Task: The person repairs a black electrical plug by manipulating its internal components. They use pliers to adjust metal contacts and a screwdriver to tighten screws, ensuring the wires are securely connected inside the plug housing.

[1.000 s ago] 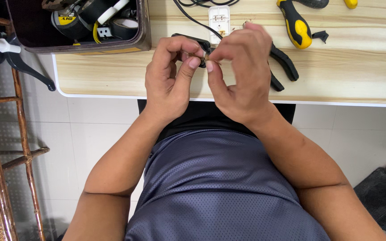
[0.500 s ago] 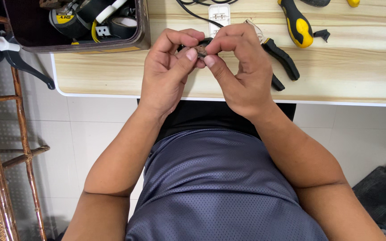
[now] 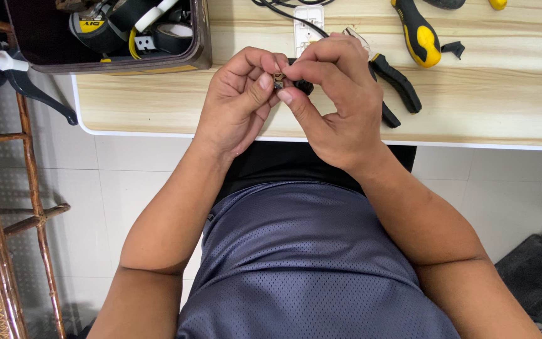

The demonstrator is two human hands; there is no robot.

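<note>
Hands meet just above the near edge of the wooden table [image 3: 158,103] in the head view, fingertips bunched together. Left hand [image 3: 236,100] and right hand [image 3: 337,103] both pinch a small dark part [image 3: 279,79] between thumb and forefinger, fingers curled tight, probably to steady something too tiny for a looser grip; what the part is, I cannot tell. Black-handled pliers [image 3: 396,85] lie just behind the right hand, a yellow-and-black screwdriver [image 3: 418,34] and a white socket plate [image 3: 308,19] farther back, all within easy reach. A dark tray of tape rolls [image 3: 108,31] sits at the left corner.
</note>
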